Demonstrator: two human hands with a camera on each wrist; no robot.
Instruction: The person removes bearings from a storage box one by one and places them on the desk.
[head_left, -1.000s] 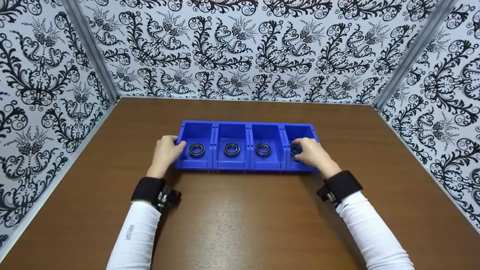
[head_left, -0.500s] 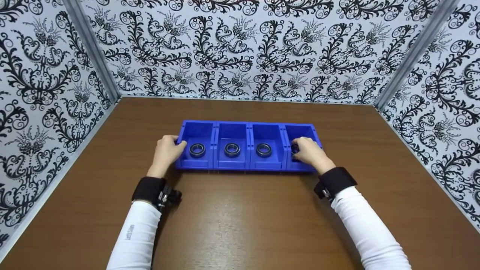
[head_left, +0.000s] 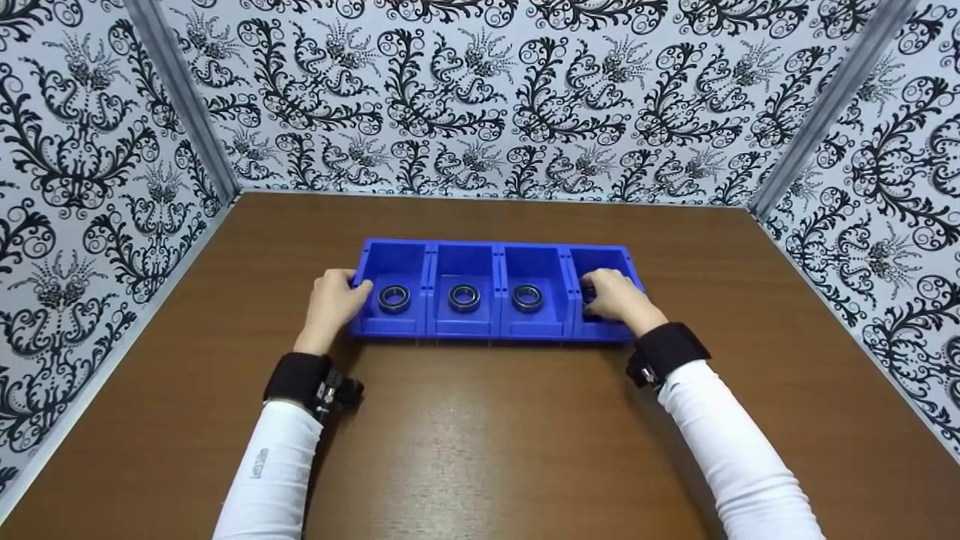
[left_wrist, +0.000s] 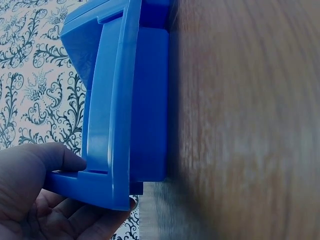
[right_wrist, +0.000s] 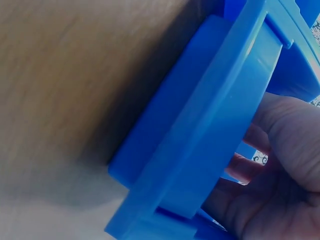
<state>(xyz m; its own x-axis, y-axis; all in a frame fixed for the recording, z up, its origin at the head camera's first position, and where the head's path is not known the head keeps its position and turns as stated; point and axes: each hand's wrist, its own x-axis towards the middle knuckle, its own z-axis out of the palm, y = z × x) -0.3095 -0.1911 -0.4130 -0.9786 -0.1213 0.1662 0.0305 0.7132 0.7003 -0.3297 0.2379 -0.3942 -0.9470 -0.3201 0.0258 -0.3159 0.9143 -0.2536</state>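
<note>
A row of joined blue storage bins (head_left: 465, 330) stands on the brown table. My left hand (head_left: 330, 306) grips the side wall at the row's left end, thumb inside and fingers outside; the left wrist view shows this hand (left_wrist: 55, 195) around the blue wall (left_wrist: 82, 187). A ball bearing lies flat in each of the three left compartments: one at left (head_left: 394, 299), another bearing (head_left: 464, 298), and a third bearing (head_left: 527, 298). My right hand (head_left: 619, 298) reaches into the rightmost compartment, thumb and fingers around a bearing (head_left: 589, 293) that they mostly hide. In the right wrist view the bin front (right_wrist: 200, 135) covers the fingertips.
The wooden tabletop (head_left: 450, 435) stretches in front of the bins. Patterned panels (head_left: 480, 97) enclose the back and both sides, with grey metal posts (head_left: 184, 97) at the corners. Black straps with small cameras sit on both wrists.
My right hand has shifted slightly left and deeper into the rightmost compartment, hiding more of the bearing there. The left hand and the bins stay in place.
</note>
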